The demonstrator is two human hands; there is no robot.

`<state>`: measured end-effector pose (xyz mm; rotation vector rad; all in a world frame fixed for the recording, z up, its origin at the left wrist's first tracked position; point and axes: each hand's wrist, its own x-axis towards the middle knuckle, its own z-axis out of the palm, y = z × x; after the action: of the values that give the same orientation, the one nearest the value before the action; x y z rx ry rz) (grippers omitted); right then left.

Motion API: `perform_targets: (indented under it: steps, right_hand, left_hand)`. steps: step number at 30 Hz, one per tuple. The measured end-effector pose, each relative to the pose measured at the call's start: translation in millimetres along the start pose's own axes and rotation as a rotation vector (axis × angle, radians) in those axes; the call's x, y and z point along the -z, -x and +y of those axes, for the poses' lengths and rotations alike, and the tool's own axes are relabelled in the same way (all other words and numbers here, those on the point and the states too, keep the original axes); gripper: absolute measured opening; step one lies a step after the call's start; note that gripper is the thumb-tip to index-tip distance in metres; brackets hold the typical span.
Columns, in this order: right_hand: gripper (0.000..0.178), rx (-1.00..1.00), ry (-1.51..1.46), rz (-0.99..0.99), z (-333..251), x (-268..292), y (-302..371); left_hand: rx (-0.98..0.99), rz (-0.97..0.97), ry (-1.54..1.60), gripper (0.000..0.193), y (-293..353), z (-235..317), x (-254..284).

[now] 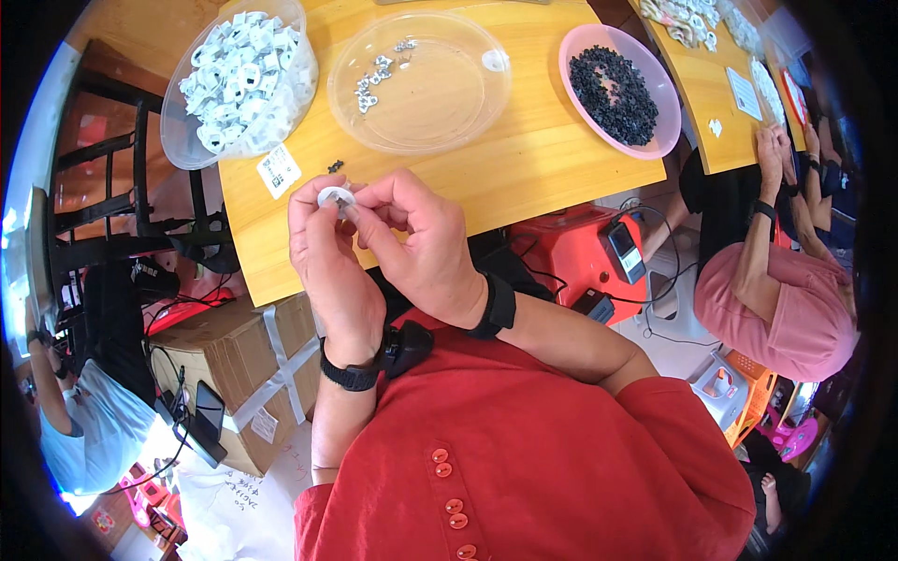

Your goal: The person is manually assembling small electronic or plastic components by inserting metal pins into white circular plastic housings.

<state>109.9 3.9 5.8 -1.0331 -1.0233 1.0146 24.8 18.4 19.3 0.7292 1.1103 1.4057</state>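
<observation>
Over the table's near edge, my left hand [329, 257] pinches a small white round plastic piece [334, 195] between thumb and fingers. Close against it, my right hand [416, 245] has its thumb and forefinger pressed together at the piece's right side. A small dark bit shows there, too hidden by fingertips to name. Just beyond my hands, a few small black parts [336, 166] lie on the wooden table [524, 182]. A clear bowl [173, 122] heaped with white plastic pieces stands at the left. In the middle is a shallow clear tub [440, 112] with several small metal parts.
A pink bowl [669, 122] of small black parts stands at the table's right. A printed label [278, 171] lies near the left bowl. Below are a cardboard box [220, 374] and a red stool [571, 257] with cabled devices. Other people sit at both sides.
</observation>
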Motion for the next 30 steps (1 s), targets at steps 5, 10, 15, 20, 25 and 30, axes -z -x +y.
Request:
perform_targets:
  steps: [5,10,15,20,25,30]
  right_hand:
    - [0.008,0.045,0.033,0.027,-4,2,-2]
    - [0.008,0.091,0.091,0.03,-8,5,-2]
    - [0.008,0.065,0.03,0.039,-9,6,-3]
    - [0.007,-0.021,-0.11,0.037,-7,6,-2]
    - [0.007,0.087,0.09,0.011,-11,7,-1]
    - [0.008,-0.052,-0.11,0.014,-15,11,-5]
  left_hand:
    - [-0.159,-0.023,-0.307,0.021,0,-3,2]
    - [-0.146,-0.077,-0.292,0.024,-2,0,5]
    - [-0.019,-0.096,-0.116,0.022,2,8,2]
    - [-0.05,-0.101,-0.114,0.022,3,5,5]
    - [-0.14,-0.035,-0.195,0.022,4,0,2]
    - [-0.099,-0.029,-0.12,0.024,9,8,-8]
